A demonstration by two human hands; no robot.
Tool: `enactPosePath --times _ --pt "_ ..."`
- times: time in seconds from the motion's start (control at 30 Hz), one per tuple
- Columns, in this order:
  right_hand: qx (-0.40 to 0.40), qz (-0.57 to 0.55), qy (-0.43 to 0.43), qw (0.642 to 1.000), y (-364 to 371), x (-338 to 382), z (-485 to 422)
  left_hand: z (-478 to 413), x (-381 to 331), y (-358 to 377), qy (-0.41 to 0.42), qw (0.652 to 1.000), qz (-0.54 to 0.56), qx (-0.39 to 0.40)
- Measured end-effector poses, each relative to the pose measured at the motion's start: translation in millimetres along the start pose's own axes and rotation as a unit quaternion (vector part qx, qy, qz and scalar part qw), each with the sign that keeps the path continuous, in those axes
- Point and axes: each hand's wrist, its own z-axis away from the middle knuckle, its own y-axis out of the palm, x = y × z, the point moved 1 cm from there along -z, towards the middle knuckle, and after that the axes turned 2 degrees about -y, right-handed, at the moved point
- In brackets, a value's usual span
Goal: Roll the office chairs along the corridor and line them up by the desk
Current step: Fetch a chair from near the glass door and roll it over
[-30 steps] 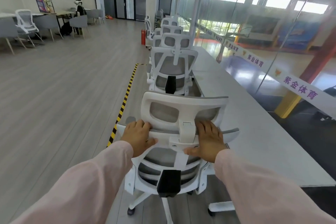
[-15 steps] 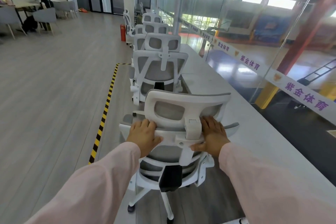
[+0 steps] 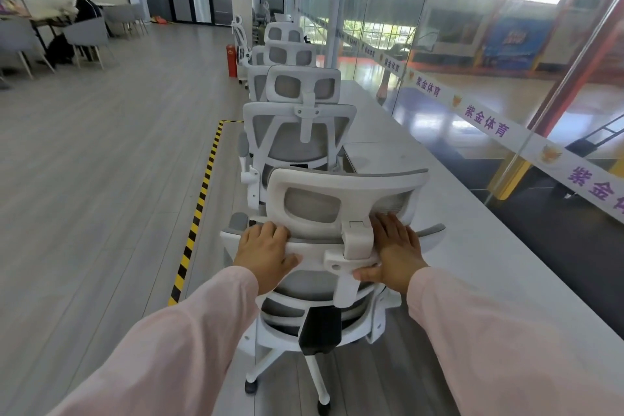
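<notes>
Distance to the parked row has shrunk over the last second: the office chair [image 3: 341, 199] you are pushing has rolled forward along the tabletop [image 3: 472, 263], and its headrest now overlaps the backrest of the last parked chair [image 3: 300, 135] in your view, where a second ago a clear stretch of floor showed between them. Whether the two touch you cannot tell from here, since the bases are hidden behind the seat.

Your grip has not changed. Your left hand [image 3: 263, 253] grasps the top rail of the backrest, fingers curled over it and thumb wrapped below. Your right hand [image 3: 395, 253] lies flatter, fingers straight against the frame beside the headrest bracket, thumb along the bracket's lower edge; it presses rather than clasps.

The chair stands between the yellow-and-black floor tape [image 3: 199, 206] on your left and the tabletop edge on your right, its right armrest just beside that edge. Ahead, more white chairs file away in a tight line towards a red fire extinguisher [image 3: 231, 61].

This likely means the rolling is almost finished for this chair. What probably remains is a short, gentle nudge to tuck it in behind its neighbour, and squaring it so it faces the same way. Ease off your push now, because the casters [image 3: 250, 386] will probably run on freely over this smooth floor and could knock the row.
</notes>
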Motion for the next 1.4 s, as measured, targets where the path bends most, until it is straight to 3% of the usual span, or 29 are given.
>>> enactPosePath --times 0.77,1.0,1.17,1.4 --pt "-0.053 -0.017 -0.050 0.997 -1.7 -29.3 -105.9 -101.5 7.3 4.6 -0.047 0.998 -0.029 0.013" --pt "-0.119 -0.057 -0.043 0.990 -0.8 -16.8 -93.9 -100.8 -3.7 12.9 -0.067 0.993 -0.046 -0.084" --pt "-0.249 -0.015 -0.153 0.956 -5.9 10.7 -86.4 -85.8 -9.3 7.9 -0.082 0.988 -0.012 -0.127" --pt "-0.182 0.039 -0.299 0.936 -4.0 90.1 -94.4 -31.4 34.6 -26.1 -0.151 0.981 -0.053 -0.109"
